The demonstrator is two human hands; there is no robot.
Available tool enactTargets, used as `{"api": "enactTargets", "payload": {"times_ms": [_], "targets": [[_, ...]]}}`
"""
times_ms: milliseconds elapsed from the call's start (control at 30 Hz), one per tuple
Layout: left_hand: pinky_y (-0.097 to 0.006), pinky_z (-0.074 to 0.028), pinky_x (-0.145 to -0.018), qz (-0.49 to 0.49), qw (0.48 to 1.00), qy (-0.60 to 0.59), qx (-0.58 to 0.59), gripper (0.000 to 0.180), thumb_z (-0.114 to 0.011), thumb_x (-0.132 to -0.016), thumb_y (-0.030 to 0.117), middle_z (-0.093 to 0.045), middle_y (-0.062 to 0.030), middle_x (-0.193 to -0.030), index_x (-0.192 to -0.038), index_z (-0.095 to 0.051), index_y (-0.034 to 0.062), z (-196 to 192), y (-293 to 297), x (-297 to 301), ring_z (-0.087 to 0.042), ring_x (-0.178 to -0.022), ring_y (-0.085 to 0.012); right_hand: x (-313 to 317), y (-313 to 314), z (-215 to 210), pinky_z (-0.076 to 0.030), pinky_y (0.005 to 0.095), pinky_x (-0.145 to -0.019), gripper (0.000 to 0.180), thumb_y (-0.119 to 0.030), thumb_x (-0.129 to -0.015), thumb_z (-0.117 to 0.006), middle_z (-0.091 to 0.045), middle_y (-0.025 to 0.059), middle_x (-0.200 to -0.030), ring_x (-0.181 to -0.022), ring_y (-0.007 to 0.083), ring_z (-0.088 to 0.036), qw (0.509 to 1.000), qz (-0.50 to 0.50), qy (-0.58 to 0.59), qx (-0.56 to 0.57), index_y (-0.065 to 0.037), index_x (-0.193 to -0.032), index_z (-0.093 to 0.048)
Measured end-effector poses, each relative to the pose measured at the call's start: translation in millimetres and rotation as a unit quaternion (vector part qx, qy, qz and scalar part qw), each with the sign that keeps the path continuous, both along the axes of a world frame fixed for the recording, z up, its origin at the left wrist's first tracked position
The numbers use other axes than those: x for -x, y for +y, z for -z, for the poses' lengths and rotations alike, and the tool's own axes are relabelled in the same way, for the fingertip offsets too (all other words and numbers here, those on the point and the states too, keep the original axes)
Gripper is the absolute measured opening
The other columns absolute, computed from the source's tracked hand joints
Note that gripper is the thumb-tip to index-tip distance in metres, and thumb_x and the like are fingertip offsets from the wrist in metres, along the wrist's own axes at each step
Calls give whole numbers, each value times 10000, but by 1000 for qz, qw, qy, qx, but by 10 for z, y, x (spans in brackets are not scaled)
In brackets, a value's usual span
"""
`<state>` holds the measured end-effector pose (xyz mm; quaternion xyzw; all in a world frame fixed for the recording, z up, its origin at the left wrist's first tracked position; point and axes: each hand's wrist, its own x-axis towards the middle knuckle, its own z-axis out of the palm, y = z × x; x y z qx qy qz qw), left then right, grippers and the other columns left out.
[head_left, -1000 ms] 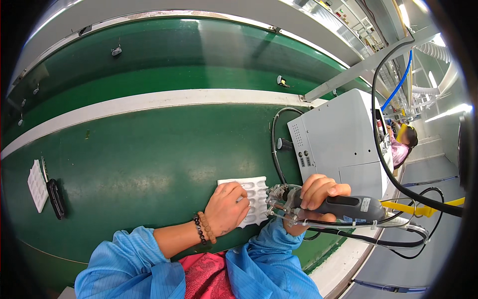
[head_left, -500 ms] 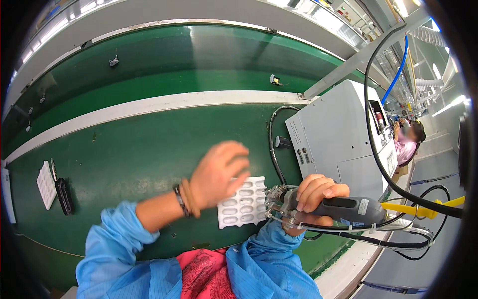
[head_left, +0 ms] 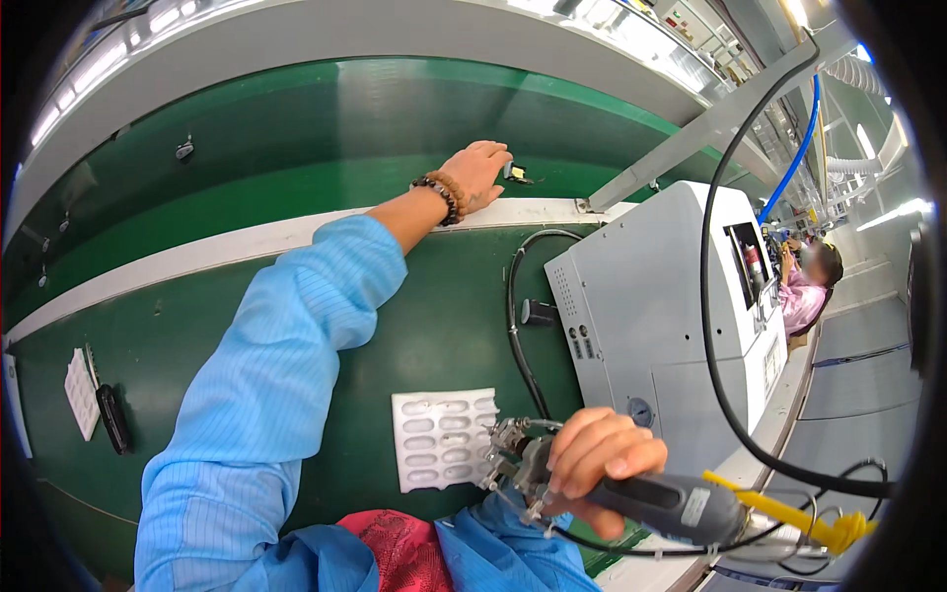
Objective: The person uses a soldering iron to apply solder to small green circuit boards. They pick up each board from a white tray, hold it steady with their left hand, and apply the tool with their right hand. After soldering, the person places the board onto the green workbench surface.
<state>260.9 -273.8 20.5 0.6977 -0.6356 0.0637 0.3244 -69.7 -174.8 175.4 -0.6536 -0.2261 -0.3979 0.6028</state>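
My left hand (head_left: pixel 478 170) reaches out over the green belt at the back, its fingers stretched beside a small dark part with a yellow patch (head_left: pixel 516 173). I cannot make out whether the fingertips touch it. Low on the right, my right hand (head_left: pixel 602 462) is wrapped round a grey handheld power screwdriver (head_left: pixel 676 505). Its metal nose (head_left: pixel 508 454) points left, at the right edge of a white tray with oval pockets (head_left: pixel 400 409). The tray lies on the green bench top.
A grey machine box (head_left: pixel 631 296) stands at the right, with a black hose (head_left: pixel 518 335) curving beside it. Another white tray (head_left: pixel 81 395) and a black case (head_left: pixel 113 419) lie far left. More small parts (head_left: pixel 184 148) sit along the belt. A person in pink (head_left: pixel 809 291) sits beyond.
My left hand has gone from above the white tray to the back belt, beside the small part. My right hand keeps hold of the power screwdriver. The whole view has shifted a little.
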Motion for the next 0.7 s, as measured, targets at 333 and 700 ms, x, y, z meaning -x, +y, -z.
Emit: {"api": "enactTargets", "payload": {"times_ms": [333, 700], "targets": [[-435, -506, -901, 57, 993, 51, -87, 226, -622, -928, 147, -653, -170, -1068, -1111, -597, 18, 10, -369, -10, -610, -1036, -370, 11, 11, 60, -495, 226, -454, 515, -396, -867, -763, -635, 42, -669, -494, 138, -620, 994, 90, -38, -40, -15, -1097, -504], [-419, -518, -801, 57, 944, 317, -65, 281, -661, -918, 129, -667, -201, -1011, -1149, -560, 4, -577, 2040, 1031, -656, -931, -362, 151, -4, -22, -519, 309, -524, 566, -369, -844, -788, -652, 79, -725, -588, 209, -653, 1000, -8, 5, 23, -11, -1164, -489]]}}
